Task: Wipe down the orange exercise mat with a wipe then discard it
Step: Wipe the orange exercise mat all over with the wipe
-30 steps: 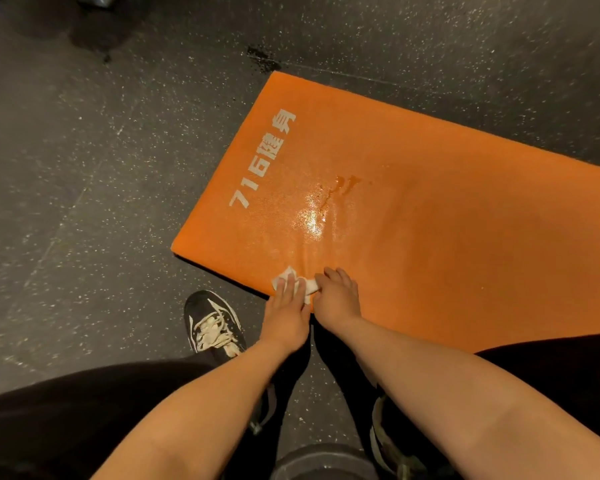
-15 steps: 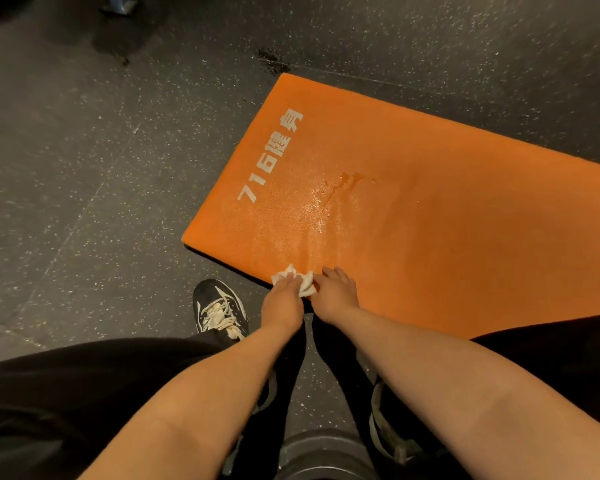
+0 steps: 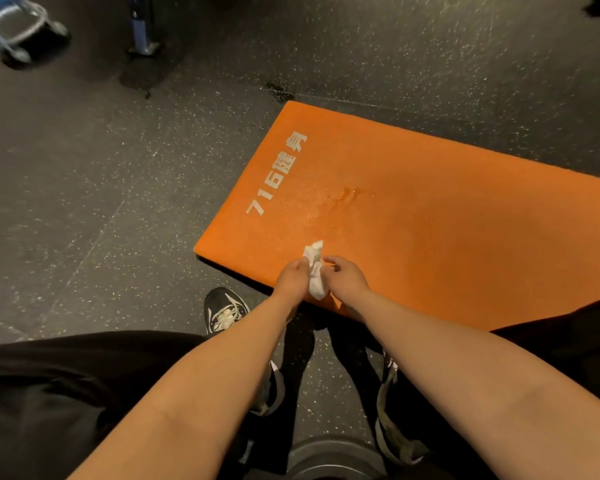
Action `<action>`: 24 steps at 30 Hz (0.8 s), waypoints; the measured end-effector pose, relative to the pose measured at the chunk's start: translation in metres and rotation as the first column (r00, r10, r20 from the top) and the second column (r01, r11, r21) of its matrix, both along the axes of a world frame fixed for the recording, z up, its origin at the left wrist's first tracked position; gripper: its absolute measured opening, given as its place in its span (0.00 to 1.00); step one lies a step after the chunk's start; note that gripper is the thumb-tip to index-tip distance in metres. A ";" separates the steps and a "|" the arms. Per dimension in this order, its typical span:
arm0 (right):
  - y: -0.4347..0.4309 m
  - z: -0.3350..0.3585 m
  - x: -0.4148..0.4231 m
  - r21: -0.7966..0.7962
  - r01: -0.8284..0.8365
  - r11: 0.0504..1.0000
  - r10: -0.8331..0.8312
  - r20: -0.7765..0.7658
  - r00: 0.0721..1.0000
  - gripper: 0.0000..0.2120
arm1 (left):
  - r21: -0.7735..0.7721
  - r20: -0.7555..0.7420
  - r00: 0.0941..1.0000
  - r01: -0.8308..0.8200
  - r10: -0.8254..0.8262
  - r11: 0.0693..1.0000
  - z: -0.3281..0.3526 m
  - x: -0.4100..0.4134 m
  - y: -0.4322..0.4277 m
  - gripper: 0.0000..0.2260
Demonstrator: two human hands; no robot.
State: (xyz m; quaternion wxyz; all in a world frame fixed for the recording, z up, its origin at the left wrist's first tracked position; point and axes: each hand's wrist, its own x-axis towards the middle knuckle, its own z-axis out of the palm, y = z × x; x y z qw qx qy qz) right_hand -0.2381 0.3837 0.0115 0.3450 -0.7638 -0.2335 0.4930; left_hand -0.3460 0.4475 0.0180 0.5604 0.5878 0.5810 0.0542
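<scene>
Orange foam exercise mat [image 3: 430, 237] is laid on dark speckled floor [image 3: 118, 202]; crumpled white wipe [image 3: 315, 273], earlier pressed flat, is lifted over its near edge, pinched by left grip [image 3: 291, 282] and right grip [image 3: 349, 284]: wiping judged paused.

mat [image 3: 447, 237]: orange, foam-like, with a fine-grained matt top and a thick soft edge.
wet patch [image 3: 347, 195]: on the mat beside its lettering; glistening droplets and a darker streak.
lettering [image 3: 278, 174]: flat off-white print near the mat's short end, matt.
wipe [image 3: 315, 271]: white, thin, crumpled and matt, at the mat's near edge; cloth or paper unclear.
floor [image 3: 101, 168]: around the mat; dark, rubber-like, pale-speckled and dull, with faint seams.
shoe [image 3: 224, 311]: off the mat's near corner; black with a slight sheen, white woven laces.
trousers [image 3: 66, 375]: black matt cloth.
frame [image 3: 18, 36]: far left of the mat; shiny metal tubing.
</scene>
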 end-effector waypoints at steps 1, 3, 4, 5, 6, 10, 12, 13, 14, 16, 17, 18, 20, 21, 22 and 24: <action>0.001 -0.001 0.002 -0.001 0.015 1.000 -0.015 -0.015 1.000 0.18 | -0.018 0.019 1.000 -0.018 0.018 1.000 0.002 0.002 -0.001 0.16; 0.001 0.001 0.006 -0.003 0.044 0.999 -0.044 -0.026 0.999 0.14 | -0.066 0.045 0.997 -0.053 0.056 0.996 0.006 0.008 -0.003 0.17; 0.000 0.003 0.009 -0.005 0.055 0.998 -0.055 -0.022 0.998 0.10 | -0.094 0.051 0.997 -0.055 0.059 0.994 0.008 0.011 -0.005 0.17; -0.001 0.004 0.012 -0.013 0.068 0.998 -0.068 -0.016 0.998 0.09 | -0.119 0.048 0.998 -0.038 0.044 0.992 0.009 0.015 -0.007 0.19; -0.001 0.003 0.014 -0.011 0.080 0.997 -0.080 -0.019 0.997 0.09 | -0.138 0.047 0.999 -0.014 0.020 0.990 0.009 0.019 -0.008 0.21; -0.007 0.005 0.023 -0.006 0.159 0.987 -0.159 0.012 0.987 0.10 | -0.202 0.101 0.993 -0.034 0.056 0.979 0.006 0.031 -0.015 0.21; -0.010 0.004 0.030 0.007 0.228 0.974 -0.228 0.074 0.971 0.09 | -0.194 0.097 0.990 -0.080 0.100 0.978 0.005 0.036 -0.017 0.19; -0.011 0.005 0.033 0.012 0.241 0.971 -0.241 0.093 0.966 0.09 | -0.186 0.087 0.988 -0.107 0.125 0.977 0.004 0.039 -0.018 0.18; -0.012 0.006 0.035 0.021 0.235 0.972 -0.236 0.102 0.966 0.08 | -0.184 0.082 0.984 -0.144 0.161 0.972 0.004 0.042 -0.018 0.17; -0.012 0.008 0.038 0.051 0.217 0.975 -0.220 0.086 0.972 0.07 | -0.190 0.100 0.966 -0.217 0.239 0.957 0.006 0.049 -0.016 0.15; -0.011 0.009 0.040 0.069 0.208 0.976 -0.213 0.074 0.974 0.07 | -0.186 0.111 0.956 -0.247 0.270 0.951 0.008 0.053 -0.015 0.14; -0.010 0.011 0.041 0.084 0.205 0.975 -0.211 0.067 0.975 0.09 | -0.176 0.123 0.948 -0.272 0.295 0.946 0.008 0.056 -0.013 0.13; -0.007 0.012 0.045 0.085 0.206 0.975 -0.210 0.051 0.976 0.14 | -0.160 0.145 0.936 -0.298 0.321 0.941 0.007 0.062 -0.010 0.14; -0.006 0.011 0.046 0.081 0.222 0.972 -0.225 0.037 0.974 0.16 | -0.158 0.159 0.933 -0.298 0.322 0.941 0.006 0.064 -0.009 0.15; -0.005 0.010 0.048 0.083 0.255 0.963 -0.257 0.022 0.966 0.16 | -0.153 0.176 0.932 -0.293 0.318 0.944 0.005 0.066 -0.008 0.17; -0.004 0.012 0.051 0.072 0.326 0.943 -0.327 0.010 0.945 0.17 | -0.108 0.178 0.942 -0.269 0.285 0.957 0.004 0.068 -0.007 0.20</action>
